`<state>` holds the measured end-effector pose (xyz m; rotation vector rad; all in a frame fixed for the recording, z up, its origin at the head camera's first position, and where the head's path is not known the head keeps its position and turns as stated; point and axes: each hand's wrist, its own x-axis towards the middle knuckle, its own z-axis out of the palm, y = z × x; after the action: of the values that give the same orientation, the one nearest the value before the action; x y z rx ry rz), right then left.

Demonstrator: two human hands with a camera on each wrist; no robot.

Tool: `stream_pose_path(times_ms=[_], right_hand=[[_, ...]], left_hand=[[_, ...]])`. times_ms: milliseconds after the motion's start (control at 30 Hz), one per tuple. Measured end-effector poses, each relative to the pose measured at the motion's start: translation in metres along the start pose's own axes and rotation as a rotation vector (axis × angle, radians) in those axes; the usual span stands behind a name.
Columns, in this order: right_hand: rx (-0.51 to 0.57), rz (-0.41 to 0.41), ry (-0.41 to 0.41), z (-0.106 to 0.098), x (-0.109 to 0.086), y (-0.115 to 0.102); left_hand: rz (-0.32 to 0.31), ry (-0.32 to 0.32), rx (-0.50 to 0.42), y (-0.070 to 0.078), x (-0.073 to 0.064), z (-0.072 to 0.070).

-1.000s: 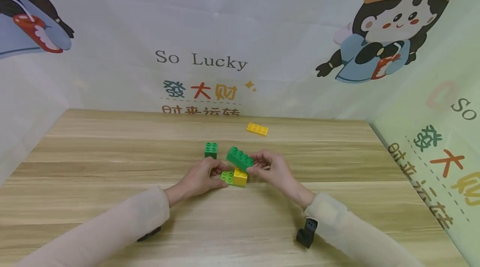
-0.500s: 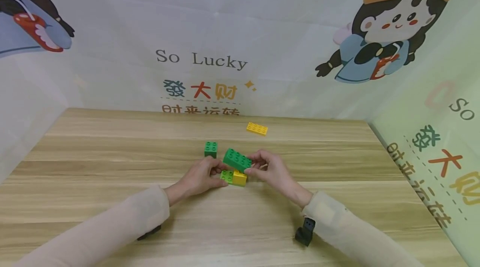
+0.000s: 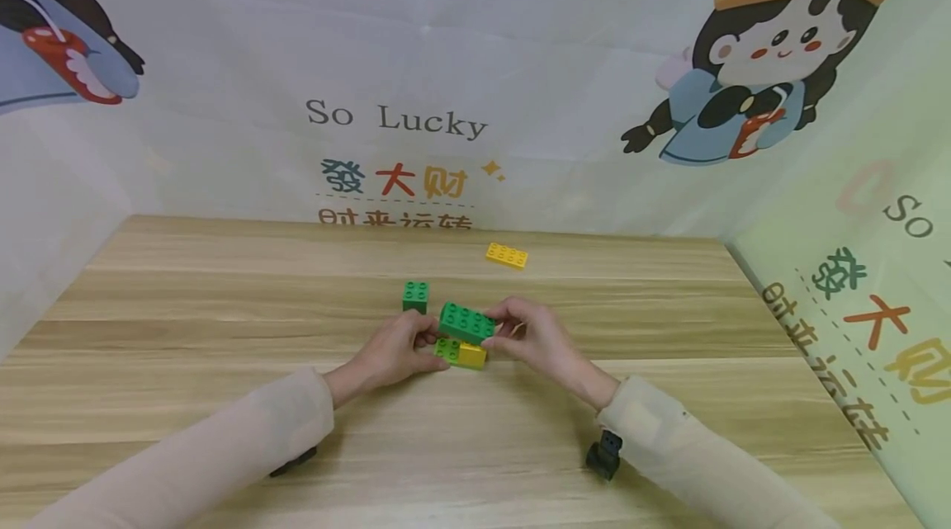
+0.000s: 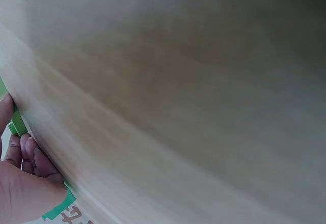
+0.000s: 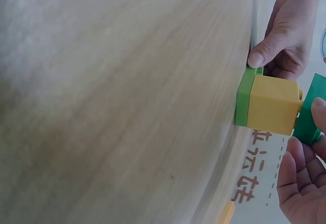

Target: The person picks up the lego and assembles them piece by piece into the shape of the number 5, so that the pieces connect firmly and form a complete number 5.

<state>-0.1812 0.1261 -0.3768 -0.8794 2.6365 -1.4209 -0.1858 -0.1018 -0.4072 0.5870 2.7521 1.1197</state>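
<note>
My left hand (image 3: 388, 353) pinches the left end of a flat light green building plate (image 5: 243, 102) that lies on the table. On the plate's right end stands a yellow brick (image 5: 274, 104); the studs on the plate's left part show in the head view. My right hand (image 3: 541, 341) holds a long dark green brick (image 3: 466, 322) by its right end, between thumb and fingers. This brick is close over the yellow brick, slightly tilted in the right wrist view, and hides part of its top. Just behind my left hand sits a smaller dark green brick (image 3: 416, 295).
A thin yellow plate with studs (image 3: 508, 255) lies farther back on the wooden table (image 3: 223, 298). Printed cloth walls (image 3: 401, 34) rise at the table's back and sides. A black camera (image 3: 604, 455) hangs under the right sleeve.
The long green brick in my right hand has turned from a slant to nearly in line with the plate, shifting slightly left. My left hand keeps its grip on the light green plate.
</note>
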Motion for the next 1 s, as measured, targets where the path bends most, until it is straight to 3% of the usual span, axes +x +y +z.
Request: stream_pose_path(times_ms=[433,733,1000], right_hand=[[-0.153,-0.087,-0.016,-0.0027,0.0007,-0.0032],[-0.164,-0.055,-0.082,-0.0055,0.0037,-0.0071],[-0.223,-0.085,-0.106,-0.0068,0.0056,-0.0083]], left_hand=[[0.009,-0.001,-0.007,-0.0004,0.0002,-0.0004],[0.011,0.004,-0.007,-0.0006,0.0000,0.0005],[0.022,-0.004,-0.027,-0.0017,0.0005,0.0007]])
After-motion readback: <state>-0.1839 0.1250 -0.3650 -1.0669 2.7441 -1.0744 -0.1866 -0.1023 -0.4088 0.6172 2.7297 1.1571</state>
